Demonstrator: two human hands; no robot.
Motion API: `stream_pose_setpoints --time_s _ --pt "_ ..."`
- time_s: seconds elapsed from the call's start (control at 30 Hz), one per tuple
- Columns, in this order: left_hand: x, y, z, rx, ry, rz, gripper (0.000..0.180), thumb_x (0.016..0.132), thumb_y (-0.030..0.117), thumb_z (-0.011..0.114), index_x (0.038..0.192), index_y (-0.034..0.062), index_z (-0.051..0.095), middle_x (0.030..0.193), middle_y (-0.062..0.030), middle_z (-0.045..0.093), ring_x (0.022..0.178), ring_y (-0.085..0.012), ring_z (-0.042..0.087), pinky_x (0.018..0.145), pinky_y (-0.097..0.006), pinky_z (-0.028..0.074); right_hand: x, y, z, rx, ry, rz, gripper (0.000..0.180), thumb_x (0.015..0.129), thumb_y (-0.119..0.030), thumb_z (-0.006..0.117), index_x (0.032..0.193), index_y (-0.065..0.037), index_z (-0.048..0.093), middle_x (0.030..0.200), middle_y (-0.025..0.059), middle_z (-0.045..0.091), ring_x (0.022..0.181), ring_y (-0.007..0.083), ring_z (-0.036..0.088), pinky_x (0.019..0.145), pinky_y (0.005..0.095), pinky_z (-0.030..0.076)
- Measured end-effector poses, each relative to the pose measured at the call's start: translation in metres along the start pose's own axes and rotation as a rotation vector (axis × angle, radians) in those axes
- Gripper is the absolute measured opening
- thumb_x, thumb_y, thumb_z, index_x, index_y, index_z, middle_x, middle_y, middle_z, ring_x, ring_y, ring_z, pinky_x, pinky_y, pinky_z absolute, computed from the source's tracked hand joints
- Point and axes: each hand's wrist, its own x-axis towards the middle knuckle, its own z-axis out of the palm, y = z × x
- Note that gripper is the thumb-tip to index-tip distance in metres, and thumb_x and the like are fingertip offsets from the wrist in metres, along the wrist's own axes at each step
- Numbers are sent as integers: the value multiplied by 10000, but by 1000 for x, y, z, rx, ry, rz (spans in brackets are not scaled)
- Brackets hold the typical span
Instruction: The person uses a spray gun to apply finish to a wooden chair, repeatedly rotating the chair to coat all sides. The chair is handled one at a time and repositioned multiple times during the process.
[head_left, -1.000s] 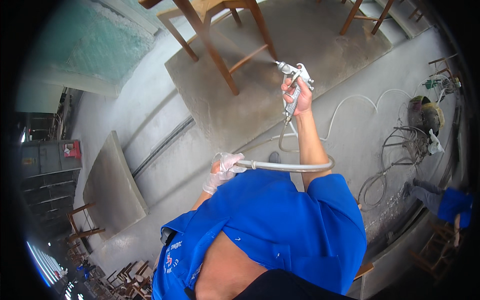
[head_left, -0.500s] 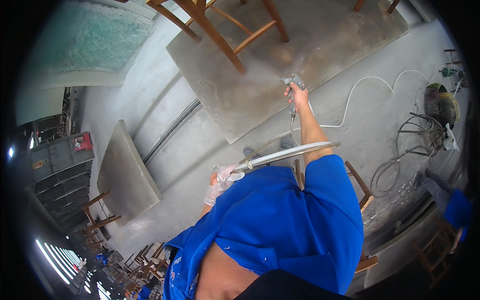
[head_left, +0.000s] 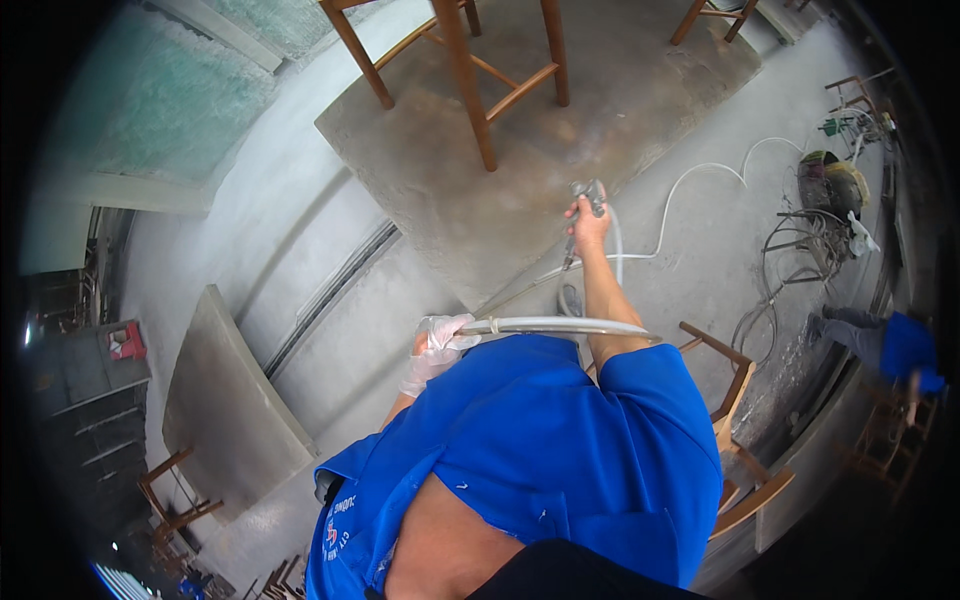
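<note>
My right hand (head_left: 591, 226) is wrapped round a metal spray gun (head_left: 597, 192), held out over a grey board (head_left: 400, 180). My left hand (head_left: 440, 338), in a thin clear glove, is closed round a pale hose (head_left: 560, 324) in front of my waist. From there the hose runs across to my right forearm. Beyond the gun, a brown wooden chair (head_left: 463, 90) stands on the board, its upper part cut off by the frame edge.
A white air line (head_left: 665, 205) snakes over the floor to a bucket (head_left: 830, 185) and coiled hoses at right. Wooden chairs (head_left: 735, 400) stand close by my right side. Another grey board (head_left: 225, 390) lies left. At far right is a person in blue (head_left: 905, 350).
The view has shifted, so the chair sits lower and the right-side bucket further left. My right hand and spray gun are lower in view, with the gun turned more upward. Both hands keep their hold.
</note>
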Motion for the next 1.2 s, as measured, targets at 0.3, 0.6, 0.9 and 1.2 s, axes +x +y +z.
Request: stream_pose_setpoints --time_s 0.3,0.6,0.9,1.2 --pt "-45 -67 -106 65 -158 281 269 871 153 823 1127 74 792 944 -121 759 807 -299 729 730 -430 575 2 -25 79 252 271 -272 572 1039 -148 586 1588 -169 427 896 56 650 688 170 664 425 298 462" --pt "-74 -119 -128 -72 -237 85 345 907 98 762 1247 47 752 1096 -118 773 981 -288 752 856 -383 595 -62 108 57 -581 209 -234 607 996 -155 649 1580 -159 487 1019 135 722 806 252 722 702 403 593" --pt "-75 -136 -118 -473 -265 320 556 1010 486 603 1306 31 724 1125 -158 756 991 -335 730 907 -425 561 -146 79 118 -1620 -553 -410 776 885 -203 694 1588 -423 451 1266 205 711 1131 425 699 1002 527 570" --pt "-66 -124 -110 -341 -21 490 342 866 135 807 1199 73 754 1001 -125 758 899 -316 739 793 -395 578 -194 -67 125 -1655 -529 -841 754 886 -141 683 1564 -409 494 1002 164 708 893 426 719 818 528 601"
